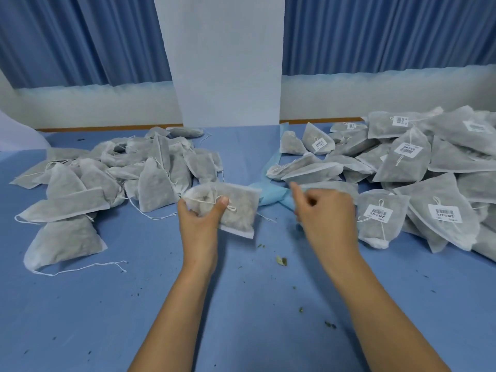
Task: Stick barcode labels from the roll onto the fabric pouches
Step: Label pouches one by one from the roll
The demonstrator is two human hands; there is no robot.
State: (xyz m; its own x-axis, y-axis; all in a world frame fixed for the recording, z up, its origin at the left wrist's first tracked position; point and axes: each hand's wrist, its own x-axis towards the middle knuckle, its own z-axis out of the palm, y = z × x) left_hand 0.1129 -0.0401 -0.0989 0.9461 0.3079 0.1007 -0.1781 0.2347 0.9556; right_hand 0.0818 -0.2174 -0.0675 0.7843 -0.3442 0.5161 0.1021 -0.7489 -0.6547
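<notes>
My left hand [200,214] grips an unlabelled grey fabric pouch [237,210] at its drawstring end, thumb on top, just above the table's middle. My right hand [323,210] is blurred by motion; it hovers over the near end of a light blue label backing strip [271,194] that runs back across the table. Its fingers are partly curled and the forefinger sticks up. Whether it pinches the strip or a label is hidden by the blur. No label roll shows.
A heap of unlabelled pouches [112,178] lies at the left, with loose strings trailing. At the right is a bigger heap of pouches with white barcode labels [418,167]. The blue table cover [241,304] carries herb crumbs. A white pillar [228,63] stands behind.
</notes>
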